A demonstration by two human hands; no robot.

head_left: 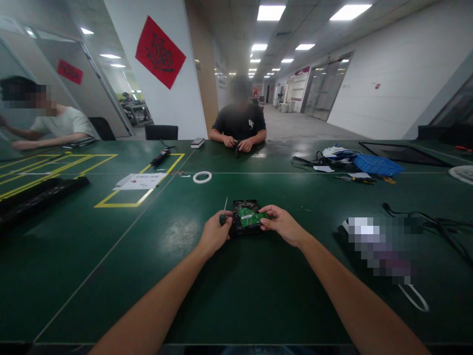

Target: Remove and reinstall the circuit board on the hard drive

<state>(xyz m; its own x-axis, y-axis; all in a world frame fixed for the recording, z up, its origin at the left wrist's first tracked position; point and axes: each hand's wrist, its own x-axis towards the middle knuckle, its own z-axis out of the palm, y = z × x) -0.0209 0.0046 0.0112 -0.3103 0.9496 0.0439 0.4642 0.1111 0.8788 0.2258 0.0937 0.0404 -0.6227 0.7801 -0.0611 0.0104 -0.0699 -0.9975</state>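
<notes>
A green circuit board (250, 217) lies tilted over a black hard-drive-like case (245, 203) on the table in front of me. My right hand (283, 224) pinches the board's right end between thumb and fingers. On the other side, my left hand (216, 231) is closed around a small screwdriver (222, 219), whose thin shaft points up and away from the case. The left fingers also rest against the case's left edge. Part of the case is hidden beneath the board, so I cannot tell whether the two still touch underneath.
A roll of white tape (202, 177) and paper sheets (142, 181) lie ahead to the left. Pliers (355, 180) and a blue basket (377, 164) are at right, with black cables (436, 222) nearer. Across the table, a person (238, 121) handles a dark object.
</notes>
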